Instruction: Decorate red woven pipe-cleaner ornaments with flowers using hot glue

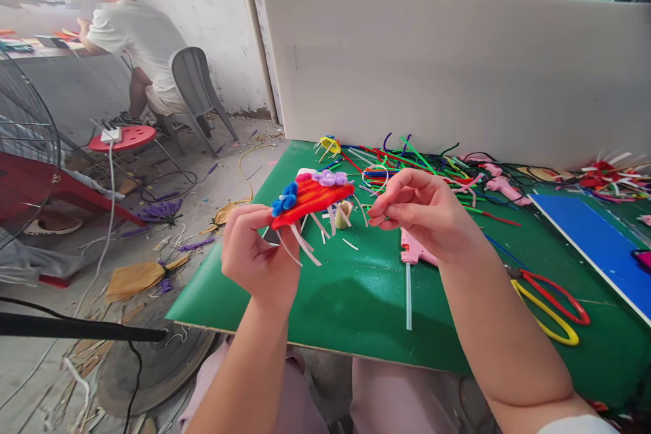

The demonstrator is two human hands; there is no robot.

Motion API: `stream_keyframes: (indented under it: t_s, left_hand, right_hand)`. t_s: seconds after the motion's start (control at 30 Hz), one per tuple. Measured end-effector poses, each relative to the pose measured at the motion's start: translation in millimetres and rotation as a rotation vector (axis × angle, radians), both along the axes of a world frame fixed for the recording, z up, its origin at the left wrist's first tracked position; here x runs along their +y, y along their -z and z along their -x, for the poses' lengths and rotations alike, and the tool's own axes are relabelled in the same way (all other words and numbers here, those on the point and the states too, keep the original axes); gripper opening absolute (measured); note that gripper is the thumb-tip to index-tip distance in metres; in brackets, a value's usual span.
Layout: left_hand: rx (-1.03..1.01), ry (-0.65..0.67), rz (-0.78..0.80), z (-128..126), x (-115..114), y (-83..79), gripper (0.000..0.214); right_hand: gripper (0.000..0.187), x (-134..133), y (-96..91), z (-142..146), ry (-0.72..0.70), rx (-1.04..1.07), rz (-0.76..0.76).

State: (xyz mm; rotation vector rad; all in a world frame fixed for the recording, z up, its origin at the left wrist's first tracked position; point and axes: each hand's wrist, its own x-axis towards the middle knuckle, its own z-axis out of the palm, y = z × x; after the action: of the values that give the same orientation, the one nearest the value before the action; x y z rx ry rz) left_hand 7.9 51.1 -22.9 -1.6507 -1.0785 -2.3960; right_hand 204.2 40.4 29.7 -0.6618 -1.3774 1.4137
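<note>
Pinched in my left hand (259,244) is a small red-orange hat made of pipe cleaners (315,202), held up over the table's near left part. A blue flower (285,199) and a lilac flower (329,178) sit on it, and thin white strips hang from its underside. My right hand (417,207) is just right of the hat, apart from it, with thumb and fingertips pressed together. Whatever those fingertips hold, if anything, is too small to make out. Below the right hand lies a pink glue gun (414,247) with a clear glue stick, partly hidden by my forearm.
Several coloured pipe cleaners (407,163) lie heaped at the back of the green table (346,312). Scissors (554,305) and a blue board (600,237) are at right. A white panel (458,74) stands behind. A person (142,41) sits at the far left, near a red stool (125,138).
</note>
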Motion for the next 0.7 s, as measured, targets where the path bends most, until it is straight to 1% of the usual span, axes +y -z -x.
stream_keyframes:
  t_s: [0.3, 0.6, 0.7]
  left_hand:
    - [-0.004, 0.011, -0.058, 0.1, 2.7, -0.4, 0.016]
    - [-0.017, 0.035, 0.004, -0.9, 1.7, 0.5, 0.015]
    - [-0.013, 0.037, 0.036, -1.5, 1.3, 0.6, 0.015]
  right_hand:
    - [0.01, -0.3, -0.9, 2.3, 0.037, -0.023, 0.019]
    - [0.012, 1.0, 0.6, 2.7, 0.072, -0.079, 0.002]
    - [0.01, 2.8, 2.5, 2.1, 0.119, -0.129, -0.034]
